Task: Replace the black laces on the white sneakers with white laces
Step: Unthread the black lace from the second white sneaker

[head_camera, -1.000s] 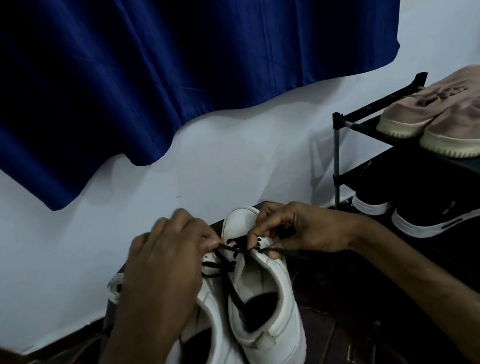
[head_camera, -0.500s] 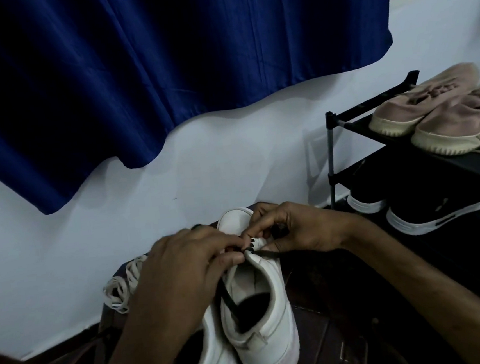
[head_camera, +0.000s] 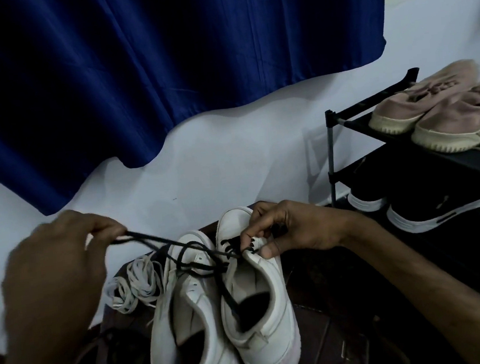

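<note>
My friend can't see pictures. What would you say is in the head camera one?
The left hand pinches a thin black shoelace stretched out from the right-side white sneaker, which the right hand grips near its eyelets. A bundle of flat white laces lies left of the other white sneaker.

1. the left hand (head_camera: 51,273) pinched a black lace (head_camera: 162,245), stretched up and left from the right sneaker (head_camera: 263,311).
2. the right hand (head_camera: 290,229) gripped that sneaker's eyelet edge.
3. the left sneaker (head_camera: 189,333) stood touching it.
4. white laces (head_camera: 134,283) lay coiled just left of the pair.
5. a shoe rack (head_camera: 331,155) at the right held pink shoes (head_camera: 430,104) and black shoes (head_camera: 440,209).
</note>
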The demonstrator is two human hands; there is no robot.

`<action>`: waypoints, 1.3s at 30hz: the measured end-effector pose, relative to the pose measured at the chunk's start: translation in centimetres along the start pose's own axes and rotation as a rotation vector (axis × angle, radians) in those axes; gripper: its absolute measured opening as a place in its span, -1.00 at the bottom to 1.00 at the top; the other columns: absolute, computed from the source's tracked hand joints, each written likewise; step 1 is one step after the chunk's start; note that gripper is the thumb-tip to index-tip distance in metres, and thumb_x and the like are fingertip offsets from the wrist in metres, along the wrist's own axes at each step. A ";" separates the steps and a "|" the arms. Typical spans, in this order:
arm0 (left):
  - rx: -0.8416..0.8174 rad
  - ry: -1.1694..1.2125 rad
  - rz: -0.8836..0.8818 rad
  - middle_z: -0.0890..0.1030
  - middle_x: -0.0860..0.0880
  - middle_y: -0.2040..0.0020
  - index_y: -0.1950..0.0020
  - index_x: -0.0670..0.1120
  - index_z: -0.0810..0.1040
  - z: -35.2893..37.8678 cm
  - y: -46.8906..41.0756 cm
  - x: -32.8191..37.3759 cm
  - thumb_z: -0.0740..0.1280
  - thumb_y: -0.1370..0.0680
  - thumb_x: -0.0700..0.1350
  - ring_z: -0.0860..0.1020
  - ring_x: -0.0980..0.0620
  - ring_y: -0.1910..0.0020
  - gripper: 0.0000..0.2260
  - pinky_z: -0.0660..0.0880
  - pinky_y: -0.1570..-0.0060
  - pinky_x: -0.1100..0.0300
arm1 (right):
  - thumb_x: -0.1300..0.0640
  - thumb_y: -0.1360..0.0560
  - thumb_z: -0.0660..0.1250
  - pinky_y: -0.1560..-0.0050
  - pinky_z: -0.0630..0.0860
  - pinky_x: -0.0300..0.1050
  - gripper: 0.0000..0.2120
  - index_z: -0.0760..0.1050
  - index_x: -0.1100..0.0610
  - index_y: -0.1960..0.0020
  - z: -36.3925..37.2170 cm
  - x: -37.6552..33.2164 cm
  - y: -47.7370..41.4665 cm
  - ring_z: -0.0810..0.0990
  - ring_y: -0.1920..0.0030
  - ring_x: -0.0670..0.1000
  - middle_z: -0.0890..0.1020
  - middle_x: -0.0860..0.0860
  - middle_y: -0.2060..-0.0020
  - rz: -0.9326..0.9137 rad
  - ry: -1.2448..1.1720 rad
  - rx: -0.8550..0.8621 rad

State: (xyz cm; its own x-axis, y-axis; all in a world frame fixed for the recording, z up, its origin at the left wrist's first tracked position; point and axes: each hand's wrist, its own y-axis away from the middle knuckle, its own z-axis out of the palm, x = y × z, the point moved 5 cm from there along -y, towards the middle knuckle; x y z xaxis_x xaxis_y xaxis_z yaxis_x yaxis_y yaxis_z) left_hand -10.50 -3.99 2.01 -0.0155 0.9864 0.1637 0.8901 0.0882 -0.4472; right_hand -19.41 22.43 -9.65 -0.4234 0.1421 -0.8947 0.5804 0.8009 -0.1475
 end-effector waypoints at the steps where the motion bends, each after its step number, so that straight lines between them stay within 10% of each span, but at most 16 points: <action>1: -0.043 0.012 0.031 0.56 0.10 0.15 0.14 0.29 0.55 0.6 0.2 0.5 0.27 -0.59 0.03 0.52 -0.03 0.20 -0.83 0.51 0.09 -0.15 | 0.18 -0.44 0.49 -0.18 0.44 -0.14 -0.70 0.64 0.01 -0.16 0.0 0.0 0.1 0.45 0.00 -0.06 0.46 0.02 0.08 -0.001 -0.003 0.002; 6: -0.213 0.150 0.276 0.59 0.29 -0.08 -0.17 0.21 0.61 2.9 2.4 8.7 0.14 -0.55 0.17 0.47 0.20 0.04 -0.68 0.41 0.02 0.20 | 0.15 -0.44 0.50 -0.19 0.46 -0.09 -0.70 0.64 0.01 -0.16 0.2 0.1 0.1 0.47 -0.02 0.04 0.47 0.05 0.06 0.002 -0.019 0.012; 14: -0.197 0.138 0.329 0.53 0.26 0.28 0.22 0.14 0.57 5.3 2.6 9.9 0.25 -0.47 0.09 0.39 0.18 0.21 -0.86 0.25 0.25 0.38 | 0.15 -0.44 0.50 -0.19 0.45 -0.12 -0.69 0.64 -0.01 -0.17 0.1 -0.2 0.1 0.47 -0.02 -0.04 0.48 0.16 0.02 0.021 -0.007 0.001; 23: -0.245 -0.136 0.304 0.57 0.04 0.25 0.22 0.05 0.60 3.5 1.7 4.5 0.36 -0.26 -0.19 0.55 -0.07 0.31 -0.82 0.50 0.31 0.05 | 0.17 -0.45 0.49 -0.17 0.42 -0.21 -0.71 0.64 0.00 -0.15 0.3 -0.5 0.2 0.44 0.01 -0.10 0.45 0.06 0.08 0.042 -0.018 -0.004; 31: -0.351 0.445 0.226 0.60 0.21 0.19 0.15 0.15 0.57 4.9 2.8 6.9 0.40 -0.55 -0.07 0.53 0.17 0.26 -0.87 0.38 0.27 0.34 | -0.10 -0.56 0.29 -0.12 0.45 -0.17 -0.73 0.64 0.07 -0.01 0.9 -3.3 0.0 0.52 -0.06 -0.04 0.54 0.03 0.03 0.098 0.134 0.042; 39: -0.443 0.657 0.285 0.58 0.18 -0.09 -0.11 0.23 0.53 6.8 3.9 7.7 0.38 -0.42 0.29 0.57 0.10 -0.09 -0.68 0.51 -0.07 0.07 | -0.27 -0.23 0.23 -0.01 0.46 -0.14 -0.79 0.48 -0.16 0.37 2.2 -5.1 -1.2 0.51 0.10 -0.14 0.46 -0.22 0.21 0.140 0.366 0.146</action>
State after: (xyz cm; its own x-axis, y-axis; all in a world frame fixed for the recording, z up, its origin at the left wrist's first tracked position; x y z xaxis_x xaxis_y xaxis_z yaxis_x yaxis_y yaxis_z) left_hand -10.23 4.91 -4.46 0.3834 0.6690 0.6367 0.9182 -0.3502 -0.1850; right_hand -16.38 19.50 -5.83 -0.5373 0.4621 -0.7055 0.7313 0.6720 -0.1169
